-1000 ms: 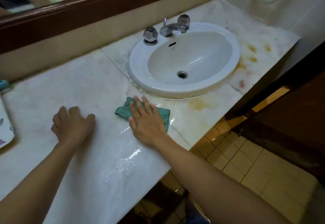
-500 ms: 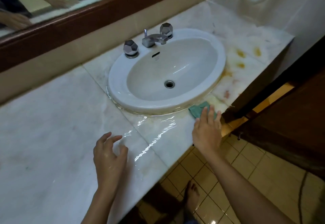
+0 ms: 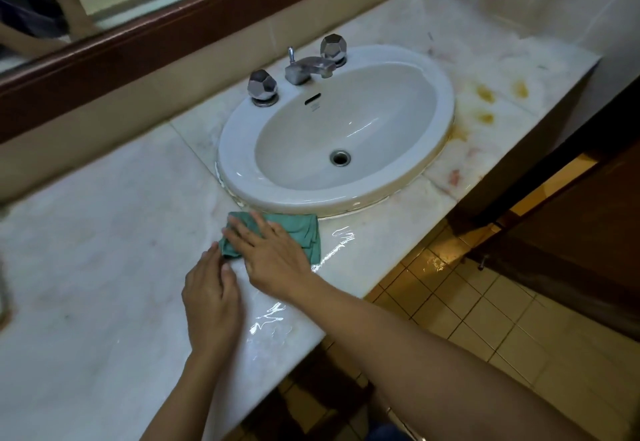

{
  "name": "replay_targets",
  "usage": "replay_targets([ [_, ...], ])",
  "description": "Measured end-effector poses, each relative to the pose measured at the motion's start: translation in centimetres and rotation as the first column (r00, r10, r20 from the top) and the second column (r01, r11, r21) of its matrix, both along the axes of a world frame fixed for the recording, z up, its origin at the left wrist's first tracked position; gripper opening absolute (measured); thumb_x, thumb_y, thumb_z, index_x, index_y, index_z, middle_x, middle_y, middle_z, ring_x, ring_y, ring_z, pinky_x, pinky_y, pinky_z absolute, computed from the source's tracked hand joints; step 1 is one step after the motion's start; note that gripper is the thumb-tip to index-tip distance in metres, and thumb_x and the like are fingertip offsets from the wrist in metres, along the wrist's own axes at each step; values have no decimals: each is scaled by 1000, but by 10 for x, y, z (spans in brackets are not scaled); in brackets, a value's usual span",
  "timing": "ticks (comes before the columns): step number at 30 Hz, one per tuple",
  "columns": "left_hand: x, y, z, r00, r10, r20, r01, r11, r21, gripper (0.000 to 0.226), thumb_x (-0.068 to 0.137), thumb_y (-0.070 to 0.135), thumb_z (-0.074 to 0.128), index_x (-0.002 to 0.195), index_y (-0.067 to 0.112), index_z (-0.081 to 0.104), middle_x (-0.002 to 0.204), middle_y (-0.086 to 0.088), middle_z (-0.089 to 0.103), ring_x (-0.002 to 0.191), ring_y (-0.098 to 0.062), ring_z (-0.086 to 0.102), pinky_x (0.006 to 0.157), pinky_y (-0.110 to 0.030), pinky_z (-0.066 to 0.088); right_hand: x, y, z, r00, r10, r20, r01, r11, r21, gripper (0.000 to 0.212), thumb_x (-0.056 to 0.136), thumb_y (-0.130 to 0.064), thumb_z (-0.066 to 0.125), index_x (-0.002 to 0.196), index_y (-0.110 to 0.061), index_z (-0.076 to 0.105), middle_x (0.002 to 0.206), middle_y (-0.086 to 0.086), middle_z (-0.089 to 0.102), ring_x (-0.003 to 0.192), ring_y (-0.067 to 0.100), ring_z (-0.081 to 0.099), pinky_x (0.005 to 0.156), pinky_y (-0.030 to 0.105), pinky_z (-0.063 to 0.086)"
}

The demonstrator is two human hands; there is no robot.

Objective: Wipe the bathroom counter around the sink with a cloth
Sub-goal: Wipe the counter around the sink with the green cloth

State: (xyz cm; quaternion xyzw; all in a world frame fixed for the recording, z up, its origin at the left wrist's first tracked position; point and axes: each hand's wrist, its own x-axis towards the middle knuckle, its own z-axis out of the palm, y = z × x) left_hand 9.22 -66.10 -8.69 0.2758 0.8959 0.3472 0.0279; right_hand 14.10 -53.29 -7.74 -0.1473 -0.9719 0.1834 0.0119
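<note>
A green cloth (image 3: 304, 232) lies flat on the pale marble counter (image 3: 104, 250), just in front of the white oval sink (image 3: 446, 101). My right hand (image 3: 273, 253) presses on the cloth with straight, spread fingers. My left hand (image 3: 211, 295) rests on the counter right beside it, fingertips touching the cloth's near-left corner; whether they pinch it cannot be told. Wet streaks shine on the counter in front of the sink and near the front edge.
A chrome tap (image 3: 308, 68) with two faceted knobs stands behind the basin. Yellow-brown stains (image 3: 486, 94) mark the counter right of the sink. A mirror with a brown frame (image 3: 173, 35) runs along the back. The counter's front edge drops to a tiled floor (image 3: 485, 302).
My right hand has slid the cloth from the counter's right front corner leftward to the front of the sink. My left hand has moved forward to the cloth's edge.
</note>
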Motion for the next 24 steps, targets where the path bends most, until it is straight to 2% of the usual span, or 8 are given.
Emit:
replay_targets([
  [2, 2, -1, -3, 1000, 1, 18, -1, 1000, 11, 47, 95, 27, 33, 136, 15, 53, 141, -3, 54, 130, -24, 44, 111, -41, 32, 1, 6, -1, 999, 39, 6, -39, 999, -12, 58, 94, -16, 39, 150, -25, 25, 160, -9, 14, 148, 20, 1, 116, 39, 10],
  [7, 3, -9, -7, 1000, -2, 29, 3, 1000, -11, 45, 93, 27, 38, 130, 12, 59, 144, -3, 52, 134, -23, 42, 112, -37, 29, 61, 15, -7, 985, -164, -61, 161, 985, -57, 61, 90, -6, 41, 148, -23, 33, 159, -6, 20, 148, 19, 9, 116, 41, 15],
  [11, 4, -6, -3, 999, -1, 44, 1, 1000, -13, 44, 92, 27, 40, 129, 15, 60, 146, 1, 49, 136, -20, 39, 114, -40, 29, 144, 51, -4, 951, -310, -7, 309, 950, -48, 60, 96, -7, 39, 151, -27, 24, 158, -13, 10, 145, 10, -3, 116, 37, 8],
  [15, 8, -3, 0, 999, 19, 49, -19, 1000, -15, 45, 91, 29, 38, 128, 14, 61, 146, 1, 49, 137, -20, 38, 114, -38, 28, 167, 60, 6, 911, -412, 9, 412, 909, -69, 57, 98, -11, 41, 150, -25, 23, 154, -14, 7, 142, 9, -2, 118, 43, 12],
  [18, 10, -4, 0, 998, 14, 56, -12, 999, -31, 45, 90, 25, 38, 126, 13, 62, 145, 0, 50, 136, -23, 41, 111, -35, 28, 137, 31, 2, 949, -315, 25, 316, 946, -73, 60, 96, -9, 41, 151, -21, 22, 158, -6, 10, 144, 17, -3, 116, 45, 14],
  [21, 0, -8, 10, 991, -11, 131, 11, 1000, 6, 43, 84, 16, 43, 120, 9, 66, 133, 8, 57, 130, -27, 48, 105, -36, 37, 106, -1, -1, 993, -113, 22, 114, 993, -13, 65, 86, -9, 51, 148, -19, 34, 157, 1, 25, 145, 32, 18, 109, 51, 29],
  [22, -7, -15, 12, 995, 1, 102, 0, 1000, -10, 44, 83, 17, 44, 119, 9, 67, 132, 5, 58, 128, -28, 49, 103, -38, 38, 96, -10, -2, 999, -48, 25, 48, 999, 17, 65, 82, -11, 56, 145, -20, 39, 154, 2, 32, 142, 34, 28, 105, 51, 36],
  [24, -24, -37, 13, 998, 47, -45, -52, 991, -125, 47, 82, 22, 43, 122, 14, 66, 142, -5, 53, 133, -31, 44, 105, -44, 37, 74, -22, -3, 996, 85, 28, -86, 994, 64, 63, 80, -15, 59, 140, -24, 45, 149, 1, 42, 136, 35, 40, 97, 48, 44],
])
